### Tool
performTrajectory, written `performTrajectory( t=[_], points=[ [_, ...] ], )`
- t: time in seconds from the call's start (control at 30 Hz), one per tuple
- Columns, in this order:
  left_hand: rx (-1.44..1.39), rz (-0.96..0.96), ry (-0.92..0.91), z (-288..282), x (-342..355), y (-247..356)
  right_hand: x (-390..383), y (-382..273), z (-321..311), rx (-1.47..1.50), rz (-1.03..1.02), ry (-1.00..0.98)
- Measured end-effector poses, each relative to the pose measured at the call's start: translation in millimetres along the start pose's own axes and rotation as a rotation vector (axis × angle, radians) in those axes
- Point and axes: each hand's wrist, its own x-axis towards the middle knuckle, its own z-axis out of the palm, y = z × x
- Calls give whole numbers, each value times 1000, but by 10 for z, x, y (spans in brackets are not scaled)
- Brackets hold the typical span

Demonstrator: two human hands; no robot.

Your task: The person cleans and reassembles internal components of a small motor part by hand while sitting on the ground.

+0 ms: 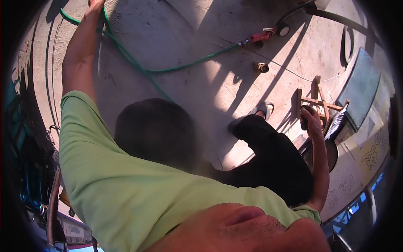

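At the top left edge my left hand [96,2] is mostly cut off, the arm stretched far out. A green hose [107,25] runs right beside it; I cannot tell whether my fingers hold it. That hose crosses the concrete floor to a red tire inflator [263,36] with a round gauge, lying at the far right. My right hand [310,121] is low at my right side, next to a wooden frame [321,103]. Its fingers are curled round something small and dark, too shadowed to name.
A short metal cylinder [262,67] lies on the floor [176,38] near the inflator. A blue-grey panel [360,90] leans by the drawn-on wall [369,157] at the right. A thin pale cord [294,74] crosses the floor. My sandalled foot [267,110] stands near the wooden frame.
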Motion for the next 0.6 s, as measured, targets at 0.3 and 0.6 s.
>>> performTrajectory(
  t=[0.3,0.6],
  points=[
    [-628,97,-114,-703,-1385,974,596,-524,945,-655,-293,-80],
    [-1007,-278,-471,-1045,-2945,1478,1836,-81,1401,-868,-955,36]
  ],
)
